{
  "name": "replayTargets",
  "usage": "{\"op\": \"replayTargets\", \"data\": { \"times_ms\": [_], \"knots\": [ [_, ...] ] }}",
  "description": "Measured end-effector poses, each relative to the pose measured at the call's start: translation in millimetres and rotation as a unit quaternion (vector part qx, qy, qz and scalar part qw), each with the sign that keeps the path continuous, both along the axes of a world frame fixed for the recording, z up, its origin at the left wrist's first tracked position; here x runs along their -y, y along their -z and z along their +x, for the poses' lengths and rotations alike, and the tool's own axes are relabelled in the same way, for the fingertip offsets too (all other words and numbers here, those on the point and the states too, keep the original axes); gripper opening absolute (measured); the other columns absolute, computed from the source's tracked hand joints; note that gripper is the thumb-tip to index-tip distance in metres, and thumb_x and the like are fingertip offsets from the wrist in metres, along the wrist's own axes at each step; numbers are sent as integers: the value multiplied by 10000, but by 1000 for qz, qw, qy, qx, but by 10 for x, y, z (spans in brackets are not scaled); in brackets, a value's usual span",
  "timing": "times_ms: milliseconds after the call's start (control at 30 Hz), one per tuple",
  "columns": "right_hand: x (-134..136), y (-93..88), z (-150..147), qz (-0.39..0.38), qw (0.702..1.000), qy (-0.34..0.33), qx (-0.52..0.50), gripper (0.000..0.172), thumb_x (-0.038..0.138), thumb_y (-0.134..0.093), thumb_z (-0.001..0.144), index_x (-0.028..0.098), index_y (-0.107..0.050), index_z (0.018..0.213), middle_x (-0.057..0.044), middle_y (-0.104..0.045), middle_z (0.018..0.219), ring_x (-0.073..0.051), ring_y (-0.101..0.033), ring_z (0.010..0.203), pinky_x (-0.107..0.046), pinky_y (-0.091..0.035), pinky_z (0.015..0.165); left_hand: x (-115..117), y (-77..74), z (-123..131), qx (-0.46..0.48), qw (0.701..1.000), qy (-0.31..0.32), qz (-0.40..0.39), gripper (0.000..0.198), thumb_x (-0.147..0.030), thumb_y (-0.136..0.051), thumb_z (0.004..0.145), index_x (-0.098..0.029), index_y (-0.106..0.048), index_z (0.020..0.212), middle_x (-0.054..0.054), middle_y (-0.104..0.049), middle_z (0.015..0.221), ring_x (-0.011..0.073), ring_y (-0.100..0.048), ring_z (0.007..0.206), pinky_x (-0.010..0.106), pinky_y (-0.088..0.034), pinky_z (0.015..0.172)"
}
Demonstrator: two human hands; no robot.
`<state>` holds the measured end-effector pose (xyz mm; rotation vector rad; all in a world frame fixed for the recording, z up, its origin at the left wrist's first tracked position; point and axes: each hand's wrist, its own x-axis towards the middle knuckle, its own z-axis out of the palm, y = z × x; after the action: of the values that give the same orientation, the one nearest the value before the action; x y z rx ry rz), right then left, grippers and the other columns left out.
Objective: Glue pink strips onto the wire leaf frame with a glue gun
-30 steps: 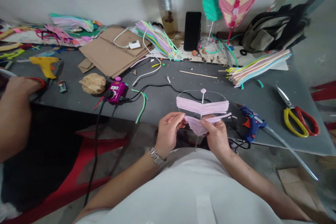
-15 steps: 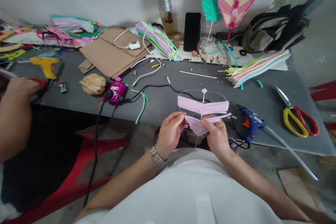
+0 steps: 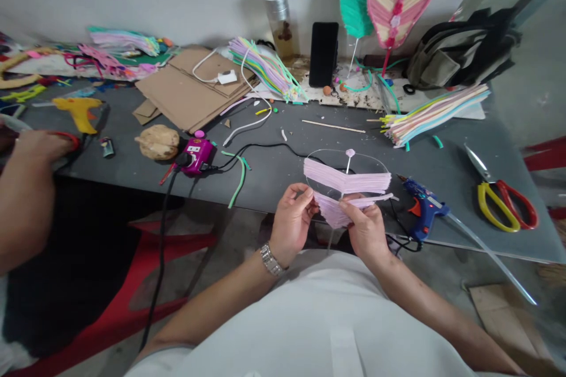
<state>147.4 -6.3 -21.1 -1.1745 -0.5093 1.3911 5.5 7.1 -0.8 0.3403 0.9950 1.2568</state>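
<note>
Fingers (image 3: 302, 193) of both hands pinch the pink leaf (image 3: 345, 177) from either side, its stem (image 3: 329, 240) pointing back between them; the right hand (image 3: 365, 230) looks nearer the loose strip (image 3: 380, 197).

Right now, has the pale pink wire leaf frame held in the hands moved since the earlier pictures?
Yes: the pale pink wire leaf frame has shifted rightward, closer to the blue hot glue gun, which sits where it was.

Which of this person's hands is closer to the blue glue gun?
Right. The right hand is close beside the blue glue gun; the left hand is farther off, past the right hand.
</note>
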Motion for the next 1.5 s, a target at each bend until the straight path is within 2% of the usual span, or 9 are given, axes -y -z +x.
{"op": "replayTargets", "data": {
  "times_ms": [300, 433, 533, 733, 833, 1000, 1200, 1367, 1500],
  "knots": [
    [50, 27, 16, 39, 997, 18, 67, 223, 346, -833, 718, 195, -677, 770, 16, -652, 707, -156, -562, 678, -304, -481, 703, 10, 38, 159, -107, 991, -63, 54, 419, -435, -896, 697, -208, -593, 876, -52, -642, 713, 87, -581, 601, 221, -493, 602],
    [52, -3, 14, 63, 994, 44, 75, 210, 336, -826, 738, 191, -676, 767, 0, -681, 739, -166, -596, 706, -305, -489, 716, 60, 32, 188, -164, 977, -68, 116, 399, -392, -871, 755, -210, -598, 983, -20, -681, 811, 114, -619, 683, 246, -527, 656],
    [50, -10, 8, 66, 993, 56, 74, 197, 320, -828, 744, 190, -684, 777, 5, -686, 739, -157, -599, 691, -297, -480, 706, 76, -1, 213, -186, 970, -68, 142, 377, -358, -855, 779, -216, -561, 967, 7, -693, 889, 132, -645, 763, 262, -540, 716],
    [63, -22, 3, 78, 990, 59, 101, 219, 348, -829, 749, 187, -683, 769, 0, -695, 725, -157, -594, 667, -303, -483, 699, 3, -70, 283, -258, 944, -79, 191, 400, -292, -867, 757, -222, -616, 1060, 0, -645, 889, 147, -623, 810, 268, -523, 759],
    [76, -24, 26, 79, 989, 59, 109, 219, 356, -820, 753, 186, -683, 760, -1, -695, 705, -159, -593, 647, -296, -472, 667, -36, -74, 287, -258, 944, -66, 194, 388, -290, -845, 777, -217, -661, 1111, 5, -655, 878, 151, -621, 798, 274, -521, 755],
    [86, 1, 65, 83, 988, 65, 115, 200, 335, -807, 752, 184, -676, 749, -2, -696, 711, -156, -585, 651, -293, -460, 665, -43, -72, 273, -266, 941, -70, 196, 299, -252, -828, 781, -200, -680, 1037, 15, -678, 883, 139, -635, 795, 257, -523, 749],
    [70, 17, 95, 85, 989, 63, 98, 174, 299, -812, 751, 188, -677, 745, 21, -675, 689, -139, -566, 639, -280, -448, 668, -44, -103, 256, -147, 980, -26, 128, 443, -271, -851, 753, -232, -549, 1074, 18, -743, 896, 186, -730, 940, 299, -529, 844],
    [69, 66, 112, 66, 995, 45, 60, 171, 288, -829, 748, 190, -692, 775, 22, -683, 710, -139, -572, 653, -277, -451, 673, -67, -152, 230, -86, 992, 0, 94, 464, -276, -854, 718, -227, -544, 1059, -37, -675, 778, 131, -657, 773, 246, -480, 730],
    [64, 79, 117, 66, 995, 44, 65, 169, 296, -819, 756, 184, -692, 770, 13, -682, 709, -148, -579, 664, -284, -455, 679, -88, -151, 237, -112, 988, 1, 102, 349, -301, -842, 731, -198, -609, 970, -26, -652, 789, 108, -596, 716, 235, -459, 679]
  ]
}}
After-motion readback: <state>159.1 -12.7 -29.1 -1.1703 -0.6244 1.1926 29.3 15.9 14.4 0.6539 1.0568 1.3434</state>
